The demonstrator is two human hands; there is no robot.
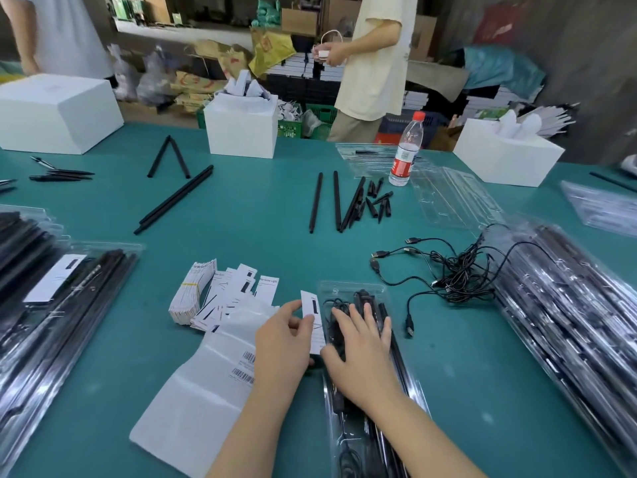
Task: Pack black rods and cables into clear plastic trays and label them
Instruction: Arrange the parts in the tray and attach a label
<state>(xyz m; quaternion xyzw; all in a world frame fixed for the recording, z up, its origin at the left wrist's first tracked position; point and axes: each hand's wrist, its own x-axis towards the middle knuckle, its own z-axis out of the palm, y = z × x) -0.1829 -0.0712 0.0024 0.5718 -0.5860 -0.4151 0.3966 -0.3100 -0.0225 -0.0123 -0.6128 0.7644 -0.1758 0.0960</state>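
- Head view shows the left hand [282, 336] pinching a small white label card [313, 320] between thumb and fingertips, holding it at the left edge of a clear plastic tray [351, 339].
- The right hand [358, 343] lies flat on that tray with fingers straight and spread, pressing on the black rods and coiled cable [339, 313] packed inside; it grasps nothing.
- The tray lies lengthwise on the green table [262, 222], running from the middle down to the bottom edge of the frame.
- Just left of the hands sits a white sheet of barcode stickers [213, 377], and beyond it a loose spread of label cards [238, 291] beside a banded bundle of cards [193, 291].
- To the right of the tray a tangle of black USB cables [451, 270] lies on the table, touching a large stack of filled trays [565, 305].
- Another stack of filled trays [65, 312], the top one already carrying a white card, sits at the far left.
- Farther back, loose black rods [336, 201] and short pointed black tips [379, 201] lie in the middle of the table, with more rods [174, 200] to the left.
- Empty clear trays [448, 198] lie beside a water bottle [406, 150] with a red cap.
- Three white boxes [241, 125] stand along the far edge.
- A person in a pale shirt [372, 56] stands behind the table, holding something small and white.
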